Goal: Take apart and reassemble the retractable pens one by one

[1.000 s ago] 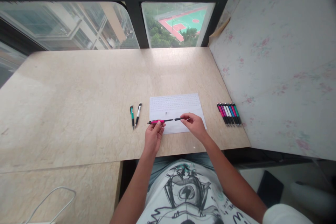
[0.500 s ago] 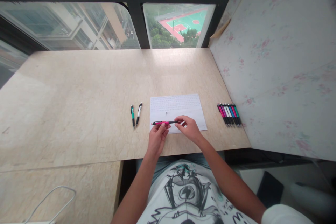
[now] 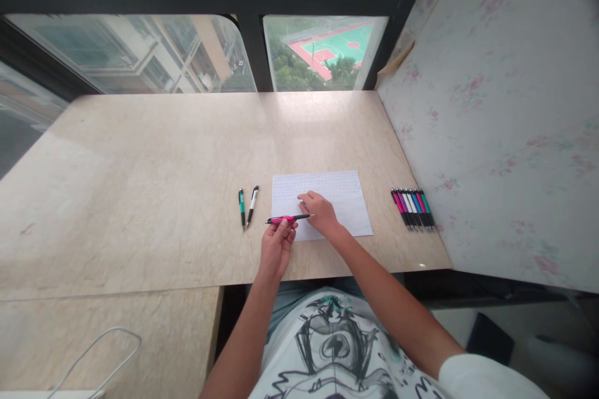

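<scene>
My left hand pinches a pink and black pen, held level just above the near edge of a white sheet of paper with faint writing. My right hand rests on the paper with its fingers curled around a tiny dark part I cannot make out near the sheet's middle. The pen's thin refill end points right, toward my right hand.
Two pens, a green one and a white one, lie left of the paper. A row of several coloured pens lies at the right by the flowered wall. A white cable loops on the lower shelf at the left.
My right hand let go of the pen's right end and moved up onto the paper toward the small dark part. The left hand keeps the pink pen. The camera tilted slightly.
</scene>
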The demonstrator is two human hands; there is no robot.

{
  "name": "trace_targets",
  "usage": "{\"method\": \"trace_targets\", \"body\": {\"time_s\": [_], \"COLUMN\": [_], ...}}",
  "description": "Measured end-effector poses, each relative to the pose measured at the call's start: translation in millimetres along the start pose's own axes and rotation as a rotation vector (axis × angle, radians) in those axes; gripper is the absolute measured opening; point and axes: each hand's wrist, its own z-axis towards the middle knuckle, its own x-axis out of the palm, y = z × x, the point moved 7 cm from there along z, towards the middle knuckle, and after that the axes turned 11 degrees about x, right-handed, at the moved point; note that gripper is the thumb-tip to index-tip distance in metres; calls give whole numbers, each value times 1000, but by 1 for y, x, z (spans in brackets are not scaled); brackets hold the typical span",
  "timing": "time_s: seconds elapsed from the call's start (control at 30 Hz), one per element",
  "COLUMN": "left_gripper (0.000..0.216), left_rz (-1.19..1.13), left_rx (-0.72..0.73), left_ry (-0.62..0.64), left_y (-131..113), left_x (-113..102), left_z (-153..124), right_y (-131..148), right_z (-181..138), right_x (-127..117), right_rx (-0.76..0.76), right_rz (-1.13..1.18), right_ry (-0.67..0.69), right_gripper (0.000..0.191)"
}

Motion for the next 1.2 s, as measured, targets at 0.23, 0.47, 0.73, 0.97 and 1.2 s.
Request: {"method": "trace_targets", "body": {"time_s": [0.23, 0.47, 0.73, 0.97, 1.2], "left_gripper": [24, 25, 23, 28, 30], "left_rz": [-18, -1, 66, 105, 105], "left_rx": [1, -17, -16, -20, -23], "left_ry": [-5, -15, 1, 17, -1], "left_y": [2, 11, 15, 20, 26], "left_x": [-2, 0, 7, 7, 10], "left_z": [1, 1, 0, -3, -7], "right_y": [-22, -58, -50, -54, -54], "right_z": [-20, -57, -67, -68, -69], "right_x": [-12, -41, -58, -50, -47], "right_rx": [46, 250, 217, 240, 235], "right_rz": [260, 679, 724, 732, 718], "right_ry": [-46, -45, -35, -54, -43], "right_gripper": [15, 16, 16, 17, 17]}}
